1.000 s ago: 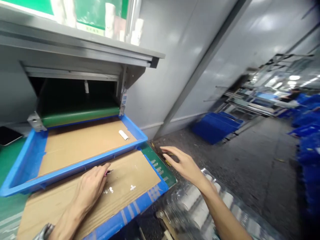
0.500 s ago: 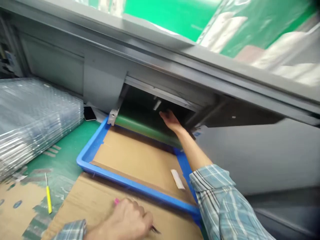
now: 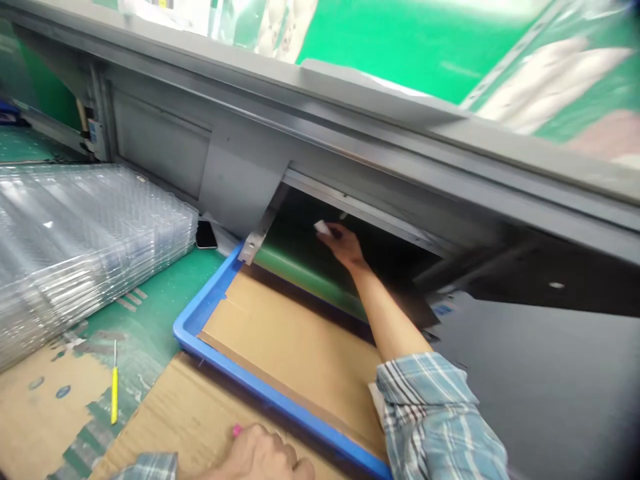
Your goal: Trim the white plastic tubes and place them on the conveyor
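Note:
My right hand (image 3: 343,247) reaches into the dark opening (image 3: 390,233) under the grey metal housing, its fingertips pinching a small white piece (image 3: 323,228). Below it runs a green roller (image 3: 305,273). My left hand (image 3: 260,455) rests low on the cardboard sheet (image 3: 165,427), and a pink tool handle (image 3: 237,431) shows at its fingers. The rest of that tool is hidden. A blue tray (image 3: 210,300) lined with cardboard lies in front of the opening. My plaid sleeve (image 3: 425,413) covers most of a white strip (image 3: 375,400) in the tray.
A stack of clear plastic blister trays (image 3: 85,253) lies on the green bench mat (image 3: 165,300) at left. A phone (image 3: 206,235) sits behind the stack's corner. A yellow-handled screwdriver (image 3: 115,393) lies on the mat. The grey housing overhangs the opening.
My right hand has gone from beside the tray into the opening and now pinches the white piece. The head has turned toward the housing, and my sleeve now covers the white strip.

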`<state>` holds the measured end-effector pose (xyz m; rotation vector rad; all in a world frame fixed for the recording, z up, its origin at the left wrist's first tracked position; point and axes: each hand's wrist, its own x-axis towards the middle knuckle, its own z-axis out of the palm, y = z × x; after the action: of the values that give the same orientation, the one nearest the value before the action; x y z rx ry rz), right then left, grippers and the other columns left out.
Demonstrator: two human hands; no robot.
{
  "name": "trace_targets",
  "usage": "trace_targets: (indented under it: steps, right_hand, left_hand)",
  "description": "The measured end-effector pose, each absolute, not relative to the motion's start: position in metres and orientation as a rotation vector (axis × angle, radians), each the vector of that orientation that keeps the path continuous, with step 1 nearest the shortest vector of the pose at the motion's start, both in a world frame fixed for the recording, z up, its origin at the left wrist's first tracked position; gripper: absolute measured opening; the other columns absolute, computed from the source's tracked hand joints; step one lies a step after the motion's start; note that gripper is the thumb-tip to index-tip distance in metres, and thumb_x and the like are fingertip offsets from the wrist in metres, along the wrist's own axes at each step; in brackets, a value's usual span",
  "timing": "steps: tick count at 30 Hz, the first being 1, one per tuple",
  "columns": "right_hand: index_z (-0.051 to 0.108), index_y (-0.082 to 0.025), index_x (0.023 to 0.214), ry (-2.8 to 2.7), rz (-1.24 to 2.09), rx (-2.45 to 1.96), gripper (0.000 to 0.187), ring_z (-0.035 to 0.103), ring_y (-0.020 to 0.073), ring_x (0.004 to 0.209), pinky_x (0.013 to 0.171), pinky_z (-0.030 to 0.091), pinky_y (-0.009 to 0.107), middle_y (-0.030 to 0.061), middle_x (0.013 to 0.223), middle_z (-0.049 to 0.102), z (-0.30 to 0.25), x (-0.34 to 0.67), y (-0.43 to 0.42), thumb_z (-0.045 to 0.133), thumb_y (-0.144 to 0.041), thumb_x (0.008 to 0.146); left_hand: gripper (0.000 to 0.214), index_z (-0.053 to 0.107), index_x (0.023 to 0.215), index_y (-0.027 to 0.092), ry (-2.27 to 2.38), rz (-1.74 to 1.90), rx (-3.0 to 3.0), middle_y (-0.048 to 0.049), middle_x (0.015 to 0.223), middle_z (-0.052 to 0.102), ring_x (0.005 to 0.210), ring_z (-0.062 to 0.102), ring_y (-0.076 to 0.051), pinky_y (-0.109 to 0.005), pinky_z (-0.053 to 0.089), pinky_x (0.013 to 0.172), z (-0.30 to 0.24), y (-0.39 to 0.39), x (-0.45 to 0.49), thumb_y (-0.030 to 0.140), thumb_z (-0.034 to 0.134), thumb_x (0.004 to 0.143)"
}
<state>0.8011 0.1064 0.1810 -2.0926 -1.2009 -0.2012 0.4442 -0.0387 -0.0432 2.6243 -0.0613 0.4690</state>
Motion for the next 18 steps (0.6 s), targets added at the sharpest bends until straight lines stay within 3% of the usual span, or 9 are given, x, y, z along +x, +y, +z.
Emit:
trace_targets:
  steps: [2,6,9,11,13,15,18]
  right_hand:
    - [0.074,-0.017,0.121,-1.35,-0.206,-2.034,0.035,0.072,0.0281,0.107,0.1,0.055,0.043,0.0097,0.118,0.075,0.184,0.765,0.068,0.082,-0.033,0.091]
    - [0.072,-0.025,0.124,-1.546,-0.206,-1.952,0.04,0.071,0.0271,0.107,0.096,0.056,0.038,0.0074,0.118,0.073,0.182,0.682,-0.032,0.083,-0.034,0.087]
    - [0.066,-0.023,0.118,-1.476,-0.219,-1.91,0.033,0.07,0.0243,0.1,0.089,0.057,0.034,0.0065,0.112,0.071,0.168,0.622,-0.104,0.081,-0.032,0.09]
    - [0.063,-0.024,0.113,-1.382,-0.221,-1.884,0.027,0.069,0.0219,0.092,0.083,0.056,0.032,0.0046,0.106,0.069,0.155,0.588,-0.139,0.08,-0.03,0.092]
    - [0.063,-0.025,0.113,-1.362,-0.22,-1.872,0.026,0.068,0.0215,0.094,0.084,0.055,0.032,0.0044,0.106,0.068,0.142,0.56,-0.162,0.08,-0.026,0.093]
    - [0.065,-0.026,0.114,-1.402,-0.184,-1.826,0.024,0.068,0.0215,0.098,0.085,0.056,0.031,0.0048,0.107,0.068,0.132,0.54,-0.172,0.079,-0.024,0.094]
    - [0.069,-0.028,0.12,-1.376,-0.049,-1.71,0.027,0.07,0.022,0.107,0.094,0.058,0.033,0.0061,0.115,0.07,0.119,0.525,-0.173,0.079,-0.025,0.095]
  left_hand:
    - [0.014,0.067,0.081,0.019,-0.103,0.556,2.537,-0.0006,0.066,0.07,0.052,0.061,-0.016,-0.024,0.04,0.047,-0.029,-0.036,0.441,0.025,0.078,0.086]
    - [0.01,0.066,0.086,0.022,-0.198,0.717,2.275,0.0011,0.073,0.071,0.059,0.062,-0.013,-0.023,0.044,0.058,0.007,-0.025,0.427,0.02,0.062,0.095]
    - [0.02,0.068,0.117,0.022,-0.172,0.807,2.052,0.0005,0.08,0.07,0.063,0.061,-0.011,-0.021,0.047,0.062,0.027,-0.018,0.42,0.026,0.053,0.103]
    - [0.037,0.055,0.142,0.02,-0.075,0.841,1.911,0.0028,0.077,0.064,0.057,0.054,-0.01,-0.019,0.043,0.056,0.035,-0.015,0.418,0.033,0.052,0.108]
    - [0.052,0.043,0.154,0.018,-0.012,0.847,1.8,0.0049,0.076,0.06,0.053,0.047,-0.009,-0.018,0.04,0.051,0.04,-0.013,0.418,0.041,0.053,0.108]
    - [0.056,0.047,0.153,0.018,0.011,0.839,1.731,0.0042,0.079,0.061,0.052,0.045,-0.008,-0.019,0.04,0.05,0.043,-0.011,0.419,0.047,0.058,0.106]
    - [0.042,0.07,0.127,0.018,0.033,0.829,1.686,-0.0012,0.087,0.071,0.059,0.054,-0.01,-0.019,0.045,0.054,0.047,-0.008,0.42,0.05,0.066,0.101]
